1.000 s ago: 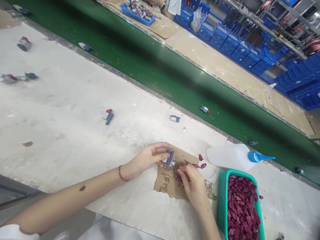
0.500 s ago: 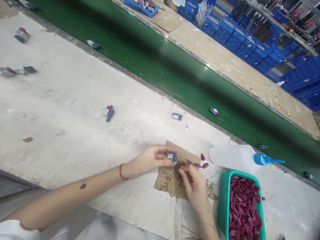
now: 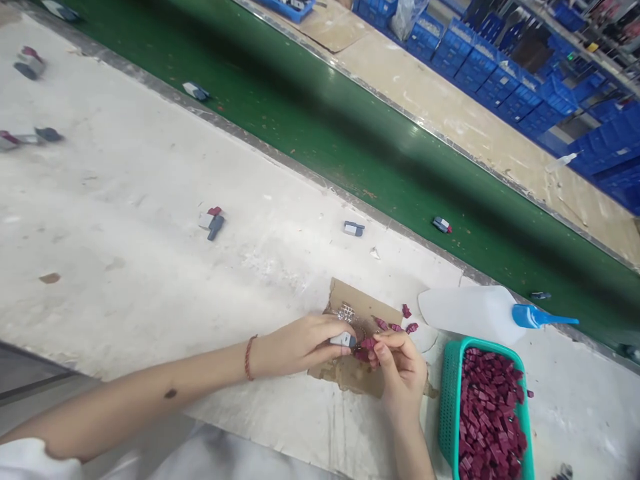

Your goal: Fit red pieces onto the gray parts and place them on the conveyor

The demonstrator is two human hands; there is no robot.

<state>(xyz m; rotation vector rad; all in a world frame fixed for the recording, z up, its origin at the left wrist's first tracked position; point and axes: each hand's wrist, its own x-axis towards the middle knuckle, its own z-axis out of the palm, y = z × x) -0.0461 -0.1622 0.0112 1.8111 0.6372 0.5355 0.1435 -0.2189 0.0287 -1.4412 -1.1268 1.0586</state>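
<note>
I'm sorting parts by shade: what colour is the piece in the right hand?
The piece in the right hand is maroon; head view shows it best.

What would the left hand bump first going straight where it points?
Probably the small, angular maroon piece in the right hand, just beyond the grey-and-blue block that the left hand holds; depth is unclear.

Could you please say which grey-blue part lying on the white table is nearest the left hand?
The grey-blue part by the conveyor belt, showing no maroon; the next nearest, the maroon-tipped part, lies farther left.
</note>
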